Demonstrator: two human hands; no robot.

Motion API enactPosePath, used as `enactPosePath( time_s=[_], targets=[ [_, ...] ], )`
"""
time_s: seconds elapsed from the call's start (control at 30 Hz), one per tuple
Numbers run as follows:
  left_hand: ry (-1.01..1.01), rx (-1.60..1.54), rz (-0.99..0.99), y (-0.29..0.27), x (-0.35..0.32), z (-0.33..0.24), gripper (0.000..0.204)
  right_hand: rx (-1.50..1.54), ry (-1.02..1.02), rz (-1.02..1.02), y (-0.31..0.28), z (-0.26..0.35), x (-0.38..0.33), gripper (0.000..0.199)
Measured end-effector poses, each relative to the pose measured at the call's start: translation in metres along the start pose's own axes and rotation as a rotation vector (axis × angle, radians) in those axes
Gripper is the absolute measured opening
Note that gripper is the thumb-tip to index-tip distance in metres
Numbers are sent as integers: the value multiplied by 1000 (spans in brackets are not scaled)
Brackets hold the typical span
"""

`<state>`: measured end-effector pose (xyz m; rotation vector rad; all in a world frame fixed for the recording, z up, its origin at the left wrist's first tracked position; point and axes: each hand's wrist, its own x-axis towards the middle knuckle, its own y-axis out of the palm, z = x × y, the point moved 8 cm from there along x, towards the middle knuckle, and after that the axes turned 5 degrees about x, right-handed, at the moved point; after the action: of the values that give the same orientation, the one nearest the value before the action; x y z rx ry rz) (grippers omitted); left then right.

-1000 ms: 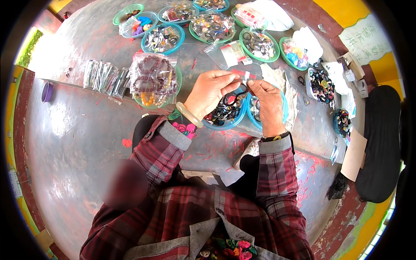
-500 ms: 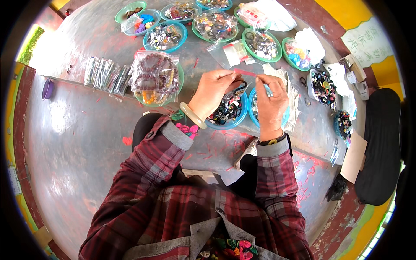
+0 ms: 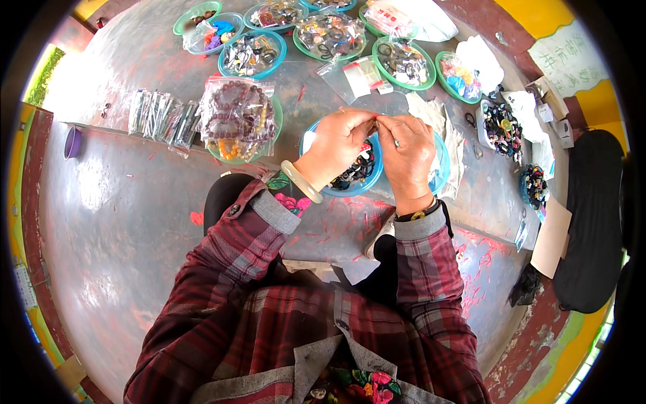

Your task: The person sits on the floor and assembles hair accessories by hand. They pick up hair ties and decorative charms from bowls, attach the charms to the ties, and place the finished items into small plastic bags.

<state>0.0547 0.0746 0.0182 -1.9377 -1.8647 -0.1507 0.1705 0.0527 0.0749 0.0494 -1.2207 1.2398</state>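
Grey tabletop (image 3: 121, 222) crowded with bead bowls (image 3: 252, 54), your left hand (image 3: 340, 141) and right hand (image 3: 407, 151) met above a blue bowl (image 3: 350, 188), fingers (image 3: 370, 121) pinching something too small to tell.

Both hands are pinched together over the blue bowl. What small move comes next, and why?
Probably keep the pinch and finish working the tiny piece where it is. The left hand and right hand meet fingertip to fingertip above the blue bowl of dark beads. What they grip is too small to make out, so lowering or parting them now would likely drop it among the beads.
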Motion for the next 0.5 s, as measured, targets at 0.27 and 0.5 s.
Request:
enactPosePath(
  time_s=[0.27,0.5],
  targets=[
    [197,231,-36,-1,-2,-12,17,-91,-94,52,4,9,1,5],
    [202,376,50,3,-8,-16,19,-142,-150,134,10,12,0,4]
  ],
)
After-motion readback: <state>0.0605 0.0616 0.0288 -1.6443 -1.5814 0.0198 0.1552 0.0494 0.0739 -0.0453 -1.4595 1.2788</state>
